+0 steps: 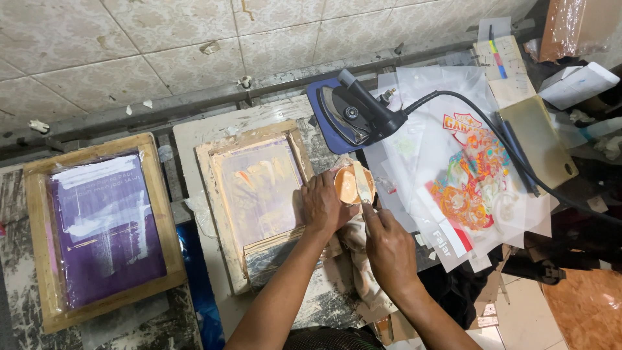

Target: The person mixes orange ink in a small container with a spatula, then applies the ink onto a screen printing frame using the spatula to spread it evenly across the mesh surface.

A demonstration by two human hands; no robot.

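A big work table [194, 133] fills most of the frame, under a tiled wall at the top. On the left side lies a wooden frame with a purple screen [107, 230]. In the middle lies a second wooden frame with a pale screen [259, 194]. To the right of the middle are see-through sheets with a bright orange and red picture [470, 188]. Above the hands, near the top middle, a dark clothes iron [353, 113] rests on its side. The left hand [322, 206] is closed around a small orange cup [350, 185], right at the edge of the pale screen. The right hand [389, 246] pinches a thin flat stick [364, 188] that dips into the cup. To do this well, I think the cup should stay level and the stick should move slowly, so nothing drips on the rag [356, 249] below.
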